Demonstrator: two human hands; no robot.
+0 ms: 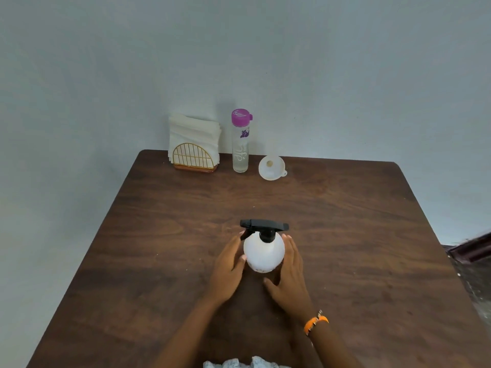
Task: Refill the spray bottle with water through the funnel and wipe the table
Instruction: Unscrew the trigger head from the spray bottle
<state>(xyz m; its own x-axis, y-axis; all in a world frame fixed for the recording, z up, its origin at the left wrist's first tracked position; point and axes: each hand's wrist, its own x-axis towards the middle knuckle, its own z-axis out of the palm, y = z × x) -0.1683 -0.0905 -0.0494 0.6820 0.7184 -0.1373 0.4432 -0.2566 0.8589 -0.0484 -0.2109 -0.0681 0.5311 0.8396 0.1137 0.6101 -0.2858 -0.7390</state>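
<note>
**Ana:** Both hands sit nearest us, flanking the spray bottle (pixel 263 252) at the desk's (pixel 358 235) near middle. Left hand (pixel 228 269) lies against its side, fingers fairly straight; right hand (pixel 289 272) cups the other side, thumb spread, not clenched.

**Ben:** Trigger head still on?

**Ana:** Yes, black, screwed down. Risk, I'd say: twisting it off with so loose a hold could tip the round bottle.

**Ben:** And farther out?

**Ana:** One funnel (pixel 271 167) lying at the far edge, one water bottle (pixel 240 140) with a purple cap left of it, one napkin holder (pixel 194 144) left again. A light funnel may wobble and spill when pouring.
</note>
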